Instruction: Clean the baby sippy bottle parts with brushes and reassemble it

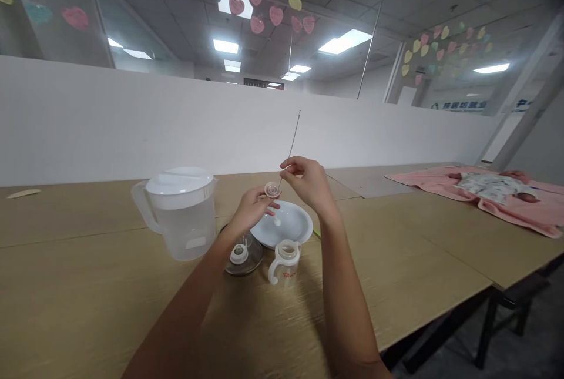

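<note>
My left hand (252, 208) grips a small round clear piece (272, 190) with rings on its face, held above a white bowl (288, 225). Pinched in my right hand (304, 179) is a thin metal rod (294, 138), slanting upward; its lower end meets the edge of the round piece. In front of the bowl stands a small clear bottle (288, 252) with a white handle and an open top. Left of it, a white ring-shaped part (238, 254) rests on a dark see-through lid (251, 262).
A clear pitcher (187, 223) with a white lid stands at the left. On the right, a pink blanket (497, 211) holds a doll-like figure (496, 187). A white wall (110, 126) rises behind the wooden table (396, 255). A dark stool (513, 302) is at the lower right.
</note>
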The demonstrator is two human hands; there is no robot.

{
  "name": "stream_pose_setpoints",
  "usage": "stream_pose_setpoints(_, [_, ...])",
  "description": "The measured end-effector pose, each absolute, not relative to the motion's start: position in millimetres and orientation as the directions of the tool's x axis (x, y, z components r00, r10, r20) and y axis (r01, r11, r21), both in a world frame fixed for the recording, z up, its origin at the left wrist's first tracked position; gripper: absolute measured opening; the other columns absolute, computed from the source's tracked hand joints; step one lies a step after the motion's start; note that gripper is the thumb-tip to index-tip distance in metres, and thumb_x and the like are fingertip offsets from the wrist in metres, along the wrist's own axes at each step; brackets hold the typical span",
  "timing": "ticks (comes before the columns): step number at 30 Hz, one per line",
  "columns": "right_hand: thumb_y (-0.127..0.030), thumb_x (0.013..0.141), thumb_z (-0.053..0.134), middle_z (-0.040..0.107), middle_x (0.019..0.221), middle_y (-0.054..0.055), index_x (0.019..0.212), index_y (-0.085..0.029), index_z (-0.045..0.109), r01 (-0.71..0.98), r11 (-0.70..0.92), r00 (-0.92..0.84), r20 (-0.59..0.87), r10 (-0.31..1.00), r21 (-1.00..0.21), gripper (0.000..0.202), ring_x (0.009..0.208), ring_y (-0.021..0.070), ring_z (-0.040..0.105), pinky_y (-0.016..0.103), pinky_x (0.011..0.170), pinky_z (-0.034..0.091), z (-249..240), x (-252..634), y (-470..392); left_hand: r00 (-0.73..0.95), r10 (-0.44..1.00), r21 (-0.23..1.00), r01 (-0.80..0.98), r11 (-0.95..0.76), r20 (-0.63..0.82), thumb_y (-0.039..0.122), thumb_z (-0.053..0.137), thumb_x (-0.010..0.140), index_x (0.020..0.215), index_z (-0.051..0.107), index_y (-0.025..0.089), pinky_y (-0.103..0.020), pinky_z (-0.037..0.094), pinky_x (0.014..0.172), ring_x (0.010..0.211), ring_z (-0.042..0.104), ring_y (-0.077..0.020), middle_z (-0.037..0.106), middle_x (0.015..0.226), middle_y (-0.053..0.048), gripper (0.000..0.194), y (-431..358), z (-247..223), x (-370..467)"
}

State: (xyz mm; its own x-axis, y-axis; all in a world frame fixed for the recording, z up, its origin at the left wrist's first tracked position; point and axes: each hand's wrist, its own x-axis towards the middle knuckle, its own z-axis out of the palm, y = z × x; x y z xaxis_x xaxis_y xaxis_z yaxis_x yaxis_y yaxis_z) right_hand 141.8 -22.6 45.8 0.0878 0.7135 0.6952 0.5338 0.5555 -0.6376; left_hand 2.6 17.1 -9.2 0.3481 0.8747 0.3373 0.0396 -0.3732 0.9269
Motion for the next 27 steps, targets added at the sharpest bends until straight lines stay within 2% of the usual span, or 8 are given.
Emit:
stream_pose_setpoints(5, [-0.024,0.07,0.057,0.065,0.068,0.0,0.08,-0.019,0.063,0.404,0.617,0.135,0.711,0.69,-0.675,0.012,0.07,0.0134,0.061,0.026,0.069,0.047,49.0,139.6,-24.5,0.352,0.872,0.921,0.06,-0.385,0.341,0.03,0.056,0.076,0.095,0.064,0.013,-0.025,0.051,0.059,0.075,0.066,-0.0176,0.065,0.102,-0.011,0.027,18.4,-10.4,-0.8])
stream_pose_setpoints(7, [-0.025,0.07,0.057,0.064,0.069,0.0,0.08,-0.019,0.062,0.405,0.614,0.154,0.713,0.684,-0.677,0.013,0.065,0.0126,0.06,0.025,0.065,0.046,48.8,139.7,-24.5,0.35,0.876,0.927,0.054,-0.371,0.331,0.031,0.057,0.076,0.094,0.064,0.012,-0.028,0.052,0.066,0.078,0.066,-0.0187,0.066,0.102,-0.011,0.027,18.4,-11.3,-0.1])
stream_pose_setpoints(11, [-0.024,0.072,0.055,0.064,0.07,-0.002,0.078,-0.02,0.062,0.513,0.557,0.073,0.679,0.73,-0.653,0.01,0.052,0.0095,0.053,0.023,0.055,0.042,45.8,136.4,-22.9,0.369,0.864,0.926,0.024,-0.377,0.342,0.034,0.059,0.074,0.091,0.065,0.012,-0.033,0.051,0.075,0.086,0.065,-0.0226,0.067,0.099,-0.011,0.028,18.1,-12.3,0.3])
stream_pose_setpoints(16, [-0.02,0.073,0.055,0.066,0.074,-0.003,0.078,-0.023,0.063,0.666,0.471,0.108,0.7,0.706,-0.578,0.01,0.053,0.0092,0.053,0.024,0.058,0.039,44.4,130.0,-23.8,0.427,0.83,0.914,0.018,-0.404,0.359,0.042,0.059,0.076,0.093,0.066,0.015,-0.035,0.05,0.079,0.093,0.063,-0.0238,0.067,0.099,-0.009,0.033,20.3,-16.6,-0.7])
stream_pose_setpoints(19, [-0.02,0.074,0.056,0.068,0.075,-0.003,0.077,-0.023,0.064,0.704,0.445,0.1,0.699,0.709,-0.553,0.01,0.057,0.0107,0.054,0.024,0.058,0.037,44.7,130.5,-25.7,0.41,0.835,0.907,0.042,-0.418,0.366,0.043,0.059,0.076,0.092,0.065,0.015,-0.034,0.051,0.078,0.094,0.063,-0.0235,0.066,0.099,-0.009,0.032,22.0,-19.2,-1.5])
stream_pose_setpoints(24, [-0.019,0.073,0.054,0.068,0.075,-0.001,0.074,-0.022,0.064,0.706,0.452,0.081,0.696,0.714,-0.545,0.01,0.065,0.0123,0.057,0.024,0.059,0.037,43.8,135.4,-27.2,0.409,0.856,0.929,0.05,-0.367,0.316,0.051,0.058,0.076,0.097,0.064,0.015,-0.031,0.054,0.064,0.076,0.067,-0.0215,0.064,0.104,-0.011,0.043,20.6,-20.3,-4.4])
stream_pose_setpoints(27, [-0.021,0.072,0.054,0.068,0.075,-0.001,0.074,-0.021,0.065,0.68,0.482,0.049,0.691,0.721,-0.552,0.011,0.061,0.0115,0.055,0.024,0.058,0.038,43.2,138.0,-26.5,0.434,0.834,0.919,0.032,-0.393,0.341,0.052,0.059,0.076,0.098,0.063,0.015,-0.03,0.054,0.066,0.078,0.067,-0.0207,0.063,0.106,-0.011,0.043,19.3,-20.9,-5.5])
